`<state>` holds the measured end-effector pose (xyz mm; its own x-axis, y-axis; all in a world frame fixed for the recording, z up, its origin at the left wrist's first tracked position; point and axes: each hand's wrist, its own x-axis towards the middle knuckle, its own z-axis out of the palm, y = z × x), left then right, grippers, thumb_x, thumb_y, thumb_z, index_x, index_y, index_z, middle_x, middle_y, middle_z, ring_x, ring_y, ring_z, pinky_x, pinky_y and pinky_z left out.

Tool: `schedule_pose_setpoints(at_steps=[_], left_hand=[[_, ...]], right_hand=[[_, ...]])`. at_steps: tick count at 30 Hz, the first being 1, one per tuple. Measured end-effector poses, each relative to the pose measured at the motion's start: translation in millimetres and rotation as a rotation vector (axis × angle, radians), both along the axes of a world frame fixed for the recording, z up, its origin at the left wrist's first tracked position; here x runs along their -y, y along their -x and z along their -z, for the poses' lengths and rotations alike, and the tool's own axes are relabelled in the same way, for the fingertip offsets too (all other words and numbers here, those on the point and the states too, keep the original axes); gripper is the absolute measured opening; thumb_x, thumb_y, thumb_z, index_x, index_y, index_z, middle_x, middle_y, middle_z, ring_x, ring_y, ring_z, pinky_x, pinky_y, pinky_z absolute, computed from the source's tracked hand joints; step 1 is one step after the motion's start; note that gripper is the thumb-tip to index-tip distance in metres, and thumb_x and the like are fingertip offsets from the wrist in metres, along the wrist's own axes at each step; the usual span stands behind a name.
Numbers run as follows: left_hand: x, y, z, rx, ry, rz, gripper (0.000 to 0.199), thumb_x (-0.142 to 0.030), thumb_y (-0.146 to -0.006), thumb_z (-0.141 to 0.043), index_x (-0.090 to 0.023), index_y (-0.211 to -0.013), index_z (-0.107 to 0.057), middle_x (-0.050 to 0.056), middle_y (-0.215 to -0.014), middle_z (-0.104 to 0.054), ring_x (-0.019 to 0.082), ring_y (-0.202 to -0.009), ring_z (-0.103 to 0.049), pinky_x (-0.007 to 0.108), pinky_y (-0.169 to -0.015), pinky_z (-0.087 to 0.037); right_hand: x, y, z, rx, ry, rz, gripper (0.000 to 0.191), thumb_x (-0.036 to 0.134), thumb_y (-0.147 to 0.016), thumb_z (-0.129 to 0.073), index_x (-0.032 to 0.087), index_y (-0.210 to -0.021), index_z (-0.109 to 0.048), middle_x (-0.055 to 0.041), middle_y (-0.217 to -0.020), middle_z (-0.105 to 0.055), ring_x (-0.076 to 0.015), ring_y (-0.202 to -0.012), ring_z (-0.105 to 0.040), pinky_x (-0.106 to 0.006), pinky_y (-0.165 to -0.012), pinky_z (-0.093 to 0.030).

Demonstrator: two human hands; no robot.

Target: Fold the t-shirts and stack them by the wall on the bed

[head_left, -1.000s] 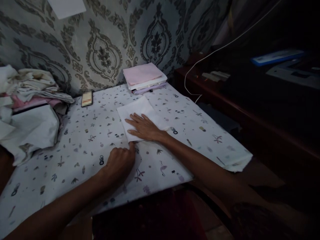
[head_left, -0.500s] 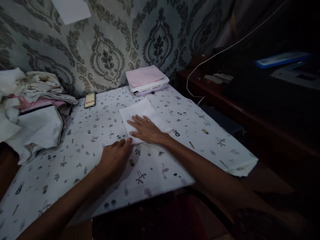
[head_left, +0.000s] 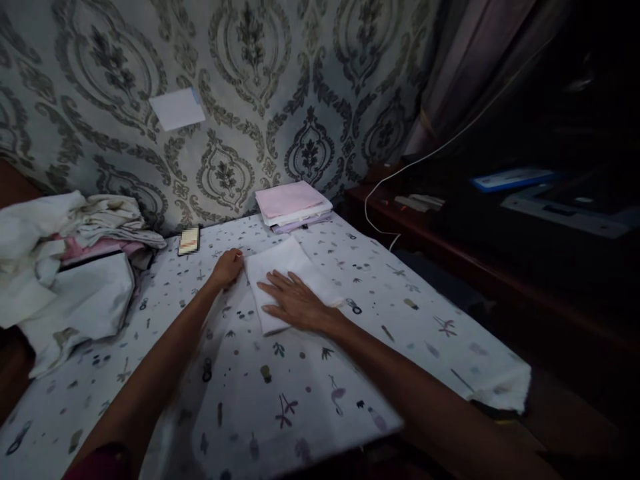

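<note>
A folded white cloth (head_left: pixel 293 257) lies on the printed sheet in the middle of the view. On top of it my right hand (head_left: pixel 295 303) rests flat, palm down, with its fingers spread. My left hand (head_left: pixel 229 268) is at the cloth's far left corner. Its fingers are closed in a pinch at that edge, and the fingertips are partly hidden.
The surface has a white patterned sheet (head_left: pixel 345 393). Folded pink, white and lilac cloths form a stack (head_left: pixel 293 203) by the patterned wall. A crumpled clothes pile (head_left: pixel 90 293) lies left, near a phone (head_left: pixel 189 241). A white cable (head_left: pixel 367 210) hangs at right.
My left hand has moved away from me, from the cloth's near left corner to its far left corner. My right hand stays flat on the cloth. The camera has tilted up.
</note>
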<state>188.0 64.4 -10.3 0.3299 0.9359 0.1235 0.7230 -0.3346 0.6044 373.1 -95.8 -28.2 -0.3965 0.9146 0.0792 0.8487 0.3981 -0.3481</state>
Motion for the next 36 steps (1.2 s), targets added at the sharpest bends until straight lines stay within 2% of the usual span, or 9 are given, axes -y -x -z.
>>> schedule_pose_setpoints(at_steps=[3,6,11,15,19,25,28,32,36], left_hand=[[-28,0,5.0,0.050,0.101,0.066,0.019,-0.035,-0.077,-0.056,-0.018,-0.075,-0.064,-0.001,-0.060,-0.057,0.018,-0.064,-0.056,0.028,-0.061,-0.046],[-36,2,8.7,0.115,0.178,0.124,0.024,-0.041,-0.069,-0.063,-0.017,-0.070,-0.062,-0.004,-0.051,-0.049,0.013,-0.050,-0.045,0.025,-0.049,-0.037],[-44,7,10.4,0.209,0.221,0.207,0.025,-0.042,-0.067,-0.065,-0.018,-0.072,-0.059,-0.006,-0.053,-0.047,0.010,-0.048,-0.040,0.023,-0.048,-0.032],[-50,9,10.6,0.216,0.259,0.302,0.024,-0.042,-0.072,-0.063,-0.019,-0.075,-0.055,-0.006,-0.054,-0.046,0.010,-0.049,-0.039,0.022,-0.050,-0.031],[-54,8,13.2,0.164,0.263,0.357,0.024,-0.044,-0.075,-0.061,-0.021,-0.076,-0.053,-0.007,-0.052,-0.042,0.011,-0.048,-0.038,0.023,-0.050,-0.031],[-64,5,10.7,0.104,0.083,0.273,0.017,-0.039,-0.075,-0.060,-0.022,-0.076,-0.058,-0.004,-0.060,-0.050,0.015,-0.061,-0.043,0.026,-0.059,-0.033],[-69,-12,5.8,0.118,0.005,0.217,0.017,-0.039,-0.079,-0.054,-0.022,-0.079,-0.058,-0.002,-0.066,-0.053,0.017,-0.066,-0.045,0.027,-0.062,-0.036],[-76,-64,5.7,0.129,0.040,0.288,0.023,-0.040,-0.079,-0.052,-0.020,-0.084,-0.063,0.000,-0.073,-0.059,0.017,-0.068,-0.052,0.027,-0.061,-0.039],[-80,-113,11.3,0.119,0.099,0.350,0.017,-0.034,-0.071,-0.061,-0.018,-0.068,-0.063,-0.002,-0.061,-0.055,0.015,-0.062,-0.049,0.027,-0.059,-0.038]], right_hand=[[-7,-2,-11.7,-0.089,0.093,-0.011,0.067,0.058,-0.103,-0.025,0.020,-0.157,-0.034,-0.0124,-0.165,-0.025,-0.0257,-0.154,-0.016,-0.048,-0.124,-0.012],[-26,0,-23.1,-0.120,0.135,0.054,0.068,0.056,-0.104,-0.022,0.015,-0.156,-0.033,-0.0151,-0.166,-0.022,-0.0259,-0.155,-0.012,-0.047,-0.124,-0.009],[-58,8,-18.8,-0.021,0.157,0.237,0.078,0.063,-0.099,-0.031,0.012,-0.158,-0.029,-0.0184,-0.167,-0.016,-0.0322,-0.155,-0.005,-0.052,-0.122,-0.004],[-62,10,-4.9,0.016,0.125,0.237,0.075,0.065,-0.099,-0.027,0.018,-0.158,-0.030,-0.0156,-0.167,-0.016,-0.0323,-0.155,-0.004,-0.051,-0.122,0.000],[-61,8,-0.1,0.015,0.108,0.235,0.075,0.066,-0.099,-0.025,0.019,-0.158,-0.031,-0.0144,-0.167,-0.016,-0.0322,-0.155,-0.004,-0.051,-0.122,0.000],[-60,9,-6.4,0.010,0.117,0.241,0.072,0.063,-0.100,-0.031,0.019,-0.157,-0.032,-0.0159,-0.167,-0.018,-0.0329,-0.155,-0.006,-0.052,-0.123,-0.002],[-53,9,-13.3,-0.017,0.075,0.254,0.069,0.057,-0.100,-0.037,0.014,-0.155,-0.037,-0.0195,-0.165,-0.021,-0.0344,-0.154,-0.009,-0.053,-0.122,-0.006],[-40,2,-19.7,-0.007,0.017,0.284,0.064,0.049,-0.101,-0.041,0.009,-0.152,-0.040,-0.0209,-0.165,-0.020,-0.0311,-0.155,-0.010,-0.052,-0.123,-0.007],[-34,-5,-14.6,0.004,0.054,0.314,0.067,0.050,-0.101,-0.040,0.008,-0.153,-0.037,-0.0205,-0.165,-0.022,-0.0299,-0.155,-0.011,-0.050,-0.123,-0.009]])
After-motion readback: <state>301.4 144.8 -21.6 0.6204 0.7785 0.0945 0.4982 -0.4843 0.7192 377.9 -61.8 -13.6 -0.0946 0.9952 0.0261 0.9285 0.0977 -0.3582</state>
